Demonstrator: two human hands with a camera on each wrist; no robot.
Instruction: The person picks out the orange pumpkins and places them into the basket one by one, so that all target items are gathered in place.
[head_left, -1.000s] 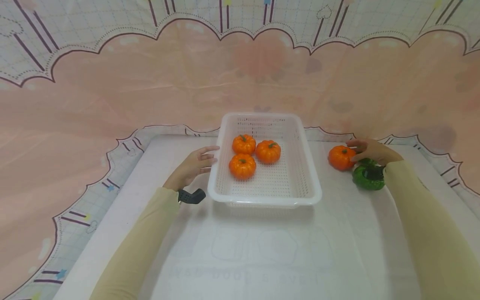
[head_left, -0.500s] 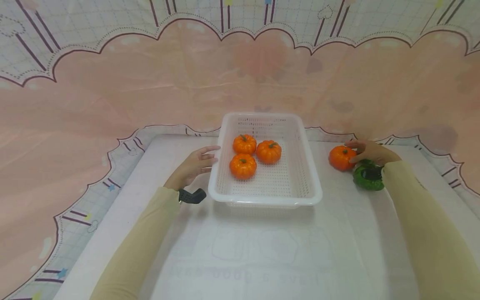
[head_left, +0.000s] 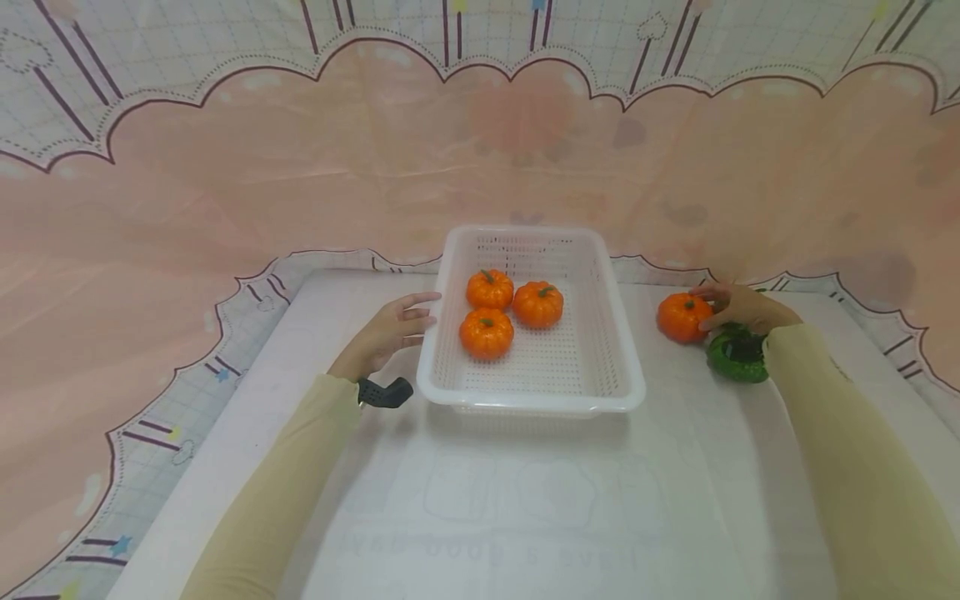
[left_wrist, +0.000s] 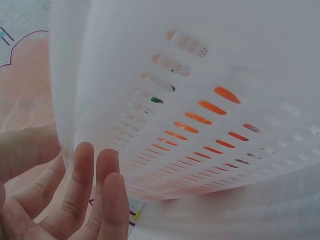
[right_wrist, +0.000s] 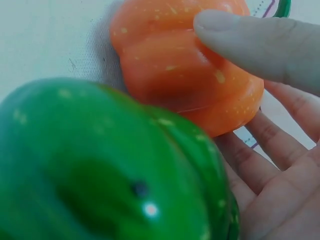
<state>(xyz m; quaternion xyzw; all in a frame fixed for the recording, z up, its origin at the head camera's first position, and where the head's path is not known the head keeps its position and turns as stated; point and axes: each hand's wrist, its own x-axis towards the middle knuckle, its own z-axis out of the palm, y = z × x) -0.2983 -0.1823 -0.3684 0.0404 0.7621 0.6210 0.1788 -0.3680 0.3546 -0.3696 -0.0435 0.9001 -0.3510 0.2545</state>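
My right hand holds a small orange pumpkin at the table's far right, its thumb on one side and the fingers on the other. Close beside that hand sits a green pumpkin, partly covered by the wrist camera. In the right wrist view its glossy green side fills the foreground. My left hand touches the left side of a white plastic basket, fingers loosely extended with tips along the slotted wall. Inside the basket lie three orange pumpkins with green stems, grouped toward the left.
The basket stands mid-table on a white cloth. Behind it hangs a pink patterned curtain. A bit of green shows behind my right hand.
My right thumb has slid slightly farther onto the orange pumpkin. My left hand and the basket stay where they were.
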